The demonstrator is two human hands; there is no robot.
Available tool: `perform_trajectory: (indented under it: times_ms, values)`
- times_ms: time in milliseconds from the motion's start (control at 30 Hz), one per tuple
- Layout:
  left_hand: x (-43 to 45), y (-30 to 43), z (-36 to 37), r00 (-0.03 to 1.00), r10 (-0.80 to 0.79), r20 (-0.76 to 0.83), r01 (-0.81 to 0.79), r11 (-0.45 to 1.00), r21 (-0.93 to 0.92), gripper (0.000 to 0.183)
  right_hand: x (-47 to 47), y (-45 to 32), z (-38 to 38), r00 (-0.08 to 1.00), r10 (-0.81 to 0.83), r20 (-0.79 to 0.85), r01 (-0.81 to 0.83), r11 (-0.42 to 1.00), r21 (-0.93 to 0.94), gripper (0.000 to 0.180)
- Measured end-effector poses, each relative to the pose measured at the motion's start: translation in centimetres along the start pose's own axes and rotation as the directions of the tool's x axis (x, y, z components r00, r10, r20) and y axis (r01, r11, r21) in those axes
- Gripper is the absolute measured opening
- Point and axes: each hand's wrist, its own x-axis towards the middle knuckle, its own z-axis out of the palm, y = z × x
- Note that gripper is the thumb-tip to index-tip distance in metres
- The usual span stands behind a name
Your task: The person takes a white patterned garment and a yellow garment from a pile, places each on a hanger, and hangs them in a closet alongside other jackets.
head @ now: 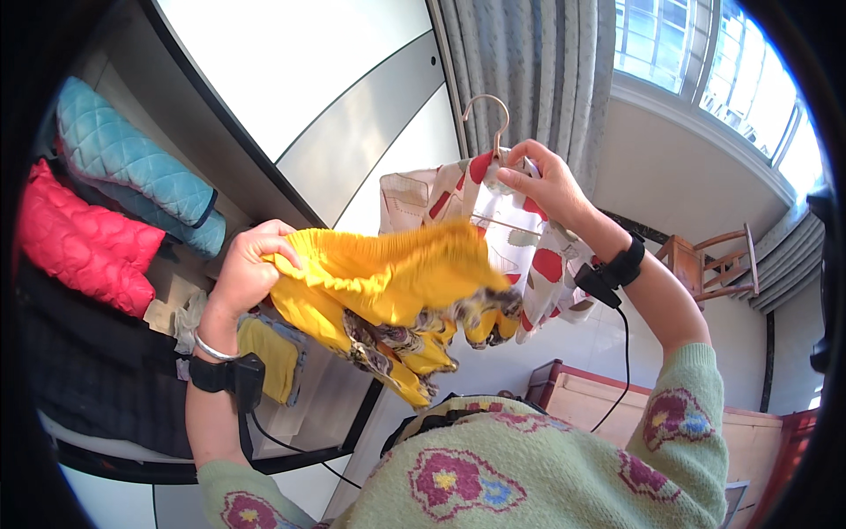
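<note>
My left hand [254, 264] grips the elastic waistband of a yellow garment [370, 264] with a dark floral print along its lower part. The garment spreads out to the right, its far end blurred. My right hand [552, 182] pinches the neck of a white patterned shirt [456, 188] with red and grey shapes, just below the hook of a metal clothes hanger [505, 119]. The yellow garment overlaps the front of the shirt, hiding part of it. Whether the two garments touch I cannot tell.
At left, an open wardrobe shelf [317, 416] holds a blue quilted item [132, 152], a red padded item [86, 238], dark cloth [99, 370] and a folded yellow cloth [268, 357]. A sliding door [370, 99], grey curtain [529, 59] and wooden chair [684, 264] stand beyond.
</note>
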Motion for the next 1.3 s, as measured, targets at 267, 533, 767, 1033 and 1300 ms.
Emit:
perform_trajectory:
  times_ms: [267,533,767,1033,1300]
  values:
    - [-1.1,1.5,3.2,0.975,-0.183,0.129,0.221,0.877,-0.427,0.015,-0.8,-0.2,0.1,0.997,-0.035,-0.064,0.027,0.991,-0.128,0.041]
    - [-1.8,0.2,10.8,0.926,-0.348,0.145,0.376,0.869,-0.32,0.021,-1.4,-2.2,0.8,0.993,-0.109,-0.038,0.109,0.994,-0.02,0.034]
    - [-1.2,-2.6,22.4,0.928,-0.215,0.304,0.353,0.772,-0.529,0.055,-2.8,-7.3,3.0,0.963,-0.266,0.036,0.269,0.948,-0.171,0.035]
    - [-5.3,-9.0,21.8,0.983,-0.087,0.162,0.131,-0.292,-0.947,0.059,-3.2,-7.6,3.3,0.727,-0.686,-0.029,0.508,0.566,-0.65,0.031]
    - [-5.4,-8.8,17.3,0.734,-0.654,-0.184,0.185,0.453,-0.872,0.032,-3.2,-5.6,2.2,0.749,-0.629,0.211,0.585,0.475,-0.658,0.025]
